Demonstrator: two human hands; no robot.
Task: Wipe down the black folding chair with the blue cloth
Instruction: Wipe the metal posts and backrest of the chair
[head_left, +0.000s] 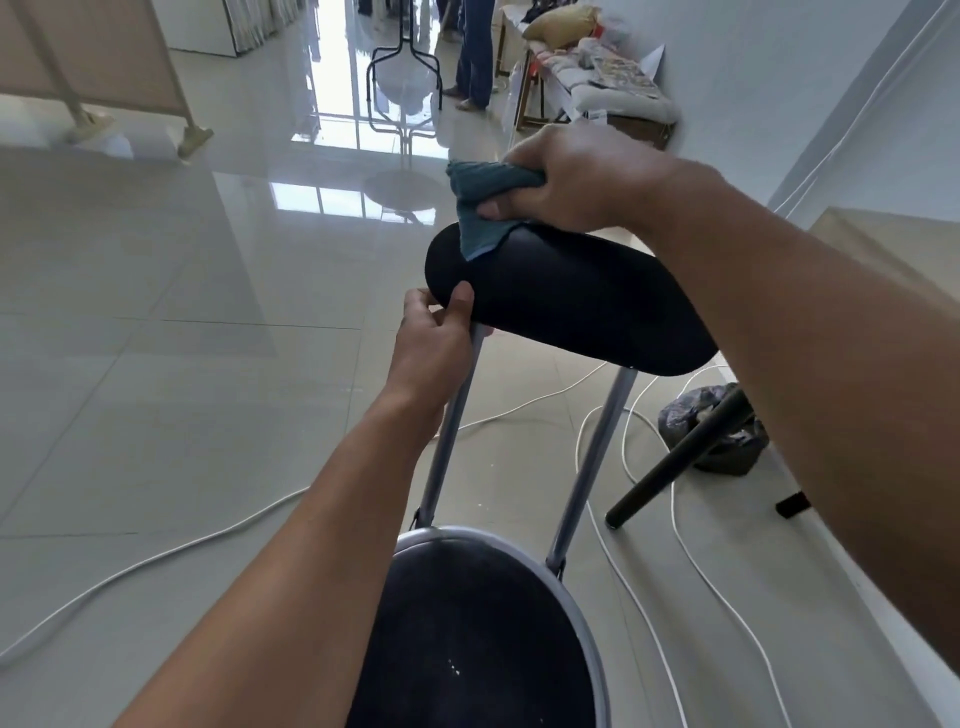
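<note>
The right hand has its fingers curled round the bunched blue cloth, pressing it on the top edge of the black backrest just below them. The left hand pinches the backrest's near end, thumb on its face, above the folding chair's grey tube and round seat on the tiled floor.

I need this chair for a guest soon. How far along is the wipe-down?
Nothing can be confirmed as finished: no surface shows a clear wiped mark. In hand: the right hand grips the blue cloth at the top edge of the black backrest, while the left hand steadies its lower corner by the grey post. Seemingly left: the rest of the backrest, the posts and the round seat.
</note>
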